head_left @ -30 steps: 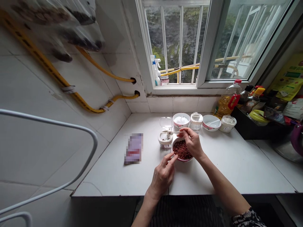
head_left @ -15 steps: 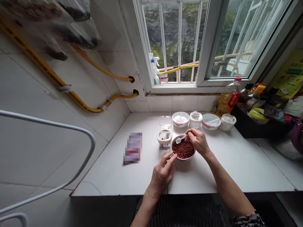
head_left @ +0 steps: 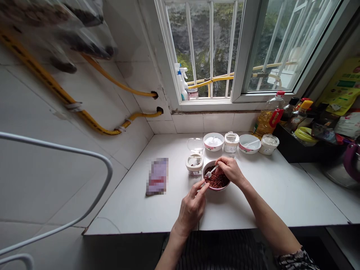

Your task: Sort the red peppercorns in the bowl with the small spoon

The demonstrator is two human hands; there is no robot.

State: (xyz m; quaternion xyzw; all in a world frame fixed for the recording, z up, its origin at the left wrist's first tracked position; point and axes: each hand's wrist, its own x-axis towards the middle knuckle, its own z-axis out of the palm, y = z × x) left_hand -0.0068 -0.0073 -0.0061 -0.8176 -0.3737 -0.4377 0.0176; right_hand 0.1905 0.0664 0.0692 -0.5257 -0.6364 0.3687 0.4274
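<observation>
A bowl with a pink rim (head_left: 216,189) holds dark red-brown dried grains that look like Sichuan peppercorns (head_left: 221,181). My left hand (head_left: 192,204) steadies the bowl's near left rim between its fingers. Over the bowl, my right hand (head_left: 230,170) pinches the handle of a small white spoon (head_left: 210,173), whose head dips into the grains at the left side. Touching distance to the left stands a small clear jar with a cream rim (head_left: 194,165), its lid flipped up and some dark bits inside.
Behind stand a bowl of white granules (head_left: 213,142), a lidded jar (head_left: 231,142), a bowl with a white spoon (head_left: 249,144) and another jar (head_left: 269,144). A purple packet (head_left: 158,176) lies left. An oil bottle (head_left: 267,120) and a black box of bottles (head_left: 289,146) are at right.
My right hand has moved left and down, lowering the spoon's head into the grains. The left hand stays at the bowl's rim.
</observation>
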